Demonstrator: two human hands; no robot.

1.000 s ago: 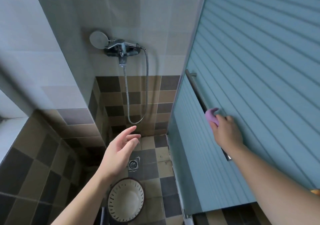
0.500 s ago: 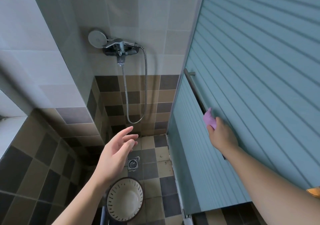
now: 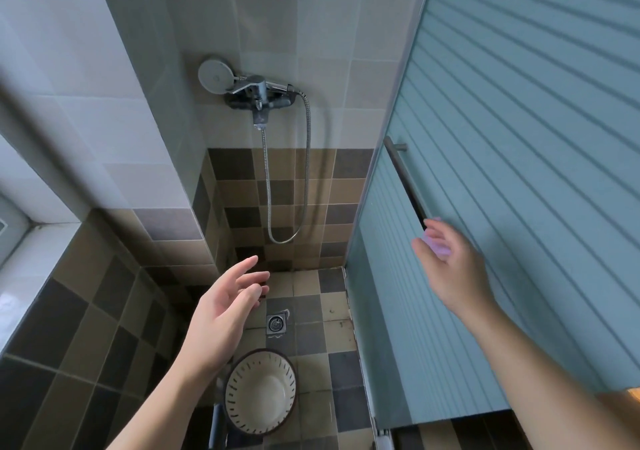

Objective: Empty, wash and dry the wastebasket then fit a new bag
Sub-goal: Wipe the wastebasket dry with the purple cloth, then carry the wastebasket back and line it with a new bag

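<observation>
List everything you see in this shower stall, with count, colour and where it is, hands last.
wastebasket: one, cream inside with dark rim and slots, on the floor, bottom centre.
floor drain: one, metal, on the floor beyond the wastebasket.
shower head: one, grey, on the back wall.
mixer tap: one, chrome, right of the shower head.
shower hose: one, metal, looping below the tap.
sliding door: one, blue-green ribbed, right.
door handle: one, dark bar, on the door.
purple thing: one, blurred, at the right hand.
left hand: open, above the floor.
right hand: fingers spread, near the handle.
</observation>
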